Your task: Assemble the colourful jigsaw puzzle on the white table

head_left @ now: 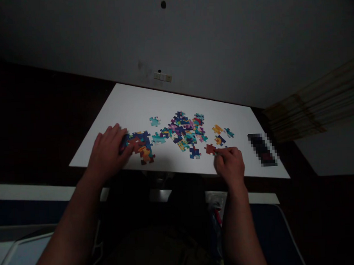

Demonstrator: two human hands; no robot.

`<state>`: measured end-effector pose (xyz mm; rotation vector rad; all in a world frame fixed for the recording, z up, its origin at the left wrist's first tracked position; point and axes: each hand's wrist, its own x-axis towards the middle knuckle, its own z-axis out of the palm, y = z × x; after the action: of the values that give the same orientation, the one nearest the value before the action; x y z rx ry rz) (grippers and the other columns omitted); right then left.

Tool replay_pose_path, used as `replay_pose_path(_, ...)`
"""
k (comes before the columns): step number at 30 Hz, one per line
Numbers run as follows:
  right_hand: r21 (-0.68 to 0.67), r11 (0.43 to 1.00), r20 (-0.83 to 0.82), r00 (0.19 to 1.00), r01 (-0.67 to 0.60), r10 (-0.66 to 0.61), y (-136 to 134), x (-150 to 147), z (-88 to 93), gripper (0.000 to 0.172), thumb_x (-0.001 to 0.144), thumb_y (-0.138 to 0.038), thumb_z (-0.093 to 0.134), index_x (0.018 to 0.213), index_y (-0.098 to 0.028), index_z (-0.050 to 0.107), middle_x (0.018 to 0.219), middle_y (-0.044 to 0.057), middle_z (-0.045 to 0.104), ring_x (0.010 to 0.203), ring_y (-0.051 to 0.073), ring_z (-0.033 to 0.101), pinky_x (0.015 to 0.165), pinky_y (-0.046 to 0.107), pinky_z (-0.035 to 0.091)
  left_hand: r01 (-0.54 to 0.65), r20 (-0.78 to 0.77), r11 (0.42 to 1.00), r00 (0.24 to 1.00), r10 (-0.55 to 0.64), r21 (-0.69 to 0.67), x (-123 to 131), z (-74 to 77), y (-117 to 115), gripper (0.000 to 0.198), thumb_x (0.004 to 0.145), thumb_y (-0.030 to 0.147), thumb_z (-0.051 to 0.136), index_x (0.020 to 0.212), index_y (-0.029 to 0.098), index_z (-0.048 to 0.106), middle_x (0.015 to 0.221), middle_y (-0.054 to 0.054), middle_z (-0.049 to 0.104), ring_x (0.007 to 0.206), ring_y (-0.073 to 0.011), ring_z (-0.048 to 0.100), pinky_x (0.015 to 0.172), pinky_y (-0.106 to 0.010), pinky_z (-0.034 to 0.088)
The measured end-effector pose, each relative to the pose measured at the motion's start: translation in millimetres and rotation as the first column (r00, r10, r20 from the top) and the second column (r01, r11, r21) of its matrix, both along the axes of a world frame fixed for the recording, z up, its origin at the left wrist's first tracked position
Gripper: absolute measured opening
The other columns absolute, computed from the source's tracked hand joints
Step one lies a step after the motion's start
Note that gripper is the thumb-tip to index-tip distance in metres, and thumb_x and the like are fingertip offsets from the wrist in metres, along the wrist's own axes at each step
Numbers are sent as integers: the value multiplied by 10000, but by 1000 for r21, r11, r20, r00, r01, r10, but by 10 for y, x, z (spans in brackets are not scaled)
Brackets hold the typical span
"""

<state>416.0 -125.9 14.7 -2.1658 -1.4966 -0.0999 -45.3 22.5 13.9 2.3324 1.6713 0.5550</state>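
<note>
Two bare hands work over a white tabletop (128, 103) strewn with jigsaw pieces. Farthest left, the left hand (109, 151) lies palm down, its grip apart and clamped on nothing, the fingertips resting on the left edge of the joined section (141, 145), a small patch of blue, brown and orange pieces already locked together near the front edge. Beyond it a single teal piece (154, 121) sits alone, well apart from the hand. In the middle lies the loose pile (184, 130), a heap of many mixed-colour pieces, some overlapping, none clearly joined. A blue piece (194, 152) lies just in front of the pile, and beside it the red-brown piece (210, 148) lies flat on the tabletop. The right hand (230, 163) has its fingers curled, its grip drawn together on that piece's right edge. A few orange and teal strays (217, 128) lie behind the hand, and a dark blurred object (262, 149) sits far right. By my judgement the puzzle is at an early stage: one small patch is assembled, while most pieces remain unsorted and unjoined.
</note>
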Motion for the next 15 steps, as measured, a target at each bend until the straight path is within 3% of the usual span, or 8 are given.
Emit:
replay_pose_path(4,58,990,-41,990,-131,133,118,-292,-3,416,1149,-216,625,1285,-333,1000,1251,209,849,1276,429,799,1182,638,689,16,-92,996,995,-24,-90,63,-48,31,841,1271,728,443,1863,183,689,2073,-263,504,1954,-535,435,1570,-833,345)
replay_pose_path(7,35,976,-59,974,-217,219,193,-414,-12,400,1189,-228,601,1366,-250,959,1307,214,879,1292,402,793,1209,590,663,10,-128,994,992,-24,-105,75,-48,44,844,1276,742,432,1870,199,686,2070,-243,521,1961,-524,426,1579,-815,337)
replay_pose_path(10,-26,965,-66,964,-259,257,221,-394,-11,384,1194,-290,656,1461,-205,919,1388,212,876,1327,391,775,1228,571,642,6,-135,995,991,-20,-104,62,-35,55,816,1274,733,444,1865,227,690,2063,-217,541,1955,-512,437,1579,-798,352)
replay_pose_path(15,-108,922,-55,929,-371,367,187,-301,11,479,1130,-364,897,1600,-271,905,1585,201,801,1522,429,712,1329,609,613,-8,-114,997,994,-1,-82,50,-42,56,719,1254,673,535,1831,285,720,2026,-195,594,1930,-538,458,1557,-848,371)
